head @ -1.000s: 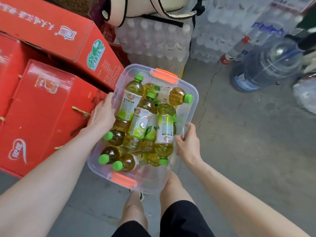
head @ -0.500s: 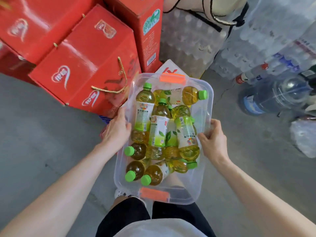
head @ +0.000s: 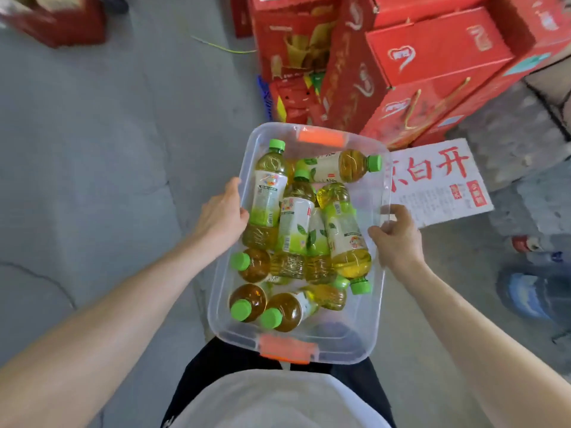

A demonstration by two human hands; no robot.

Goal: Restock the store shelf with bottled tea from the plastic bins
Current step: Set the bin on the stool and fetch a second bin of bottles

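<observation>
I carry a clear plastic bin (head: 375, 304) with orange latches at both ends, held in front of my waist. Several bottles of green tea (head: 296, 223) with green caps lie jumbled inside it. My left hand (head: 221, 216) grips the bin's left rim, thumb over the edge. My right hand (head: 398, 236) grips the right rim, fingers curled round it. No store shelf is in view.
Stacked red gift cartons (head: 426, 66) stand ahead and to the right. A white carton with red characters (head: 438, 183) lies by them. More red boxes (head: 55, 20) sit at the far left. Grey concrete floor (head: 92, 149) spreads to the left. Bottled water (head: 537, 291) is at the right edge.
I have turned left with the bin: the red cartons have slid from the left to the upper right, and the water packs have left the view. Both hands keep their grip.
</observation>
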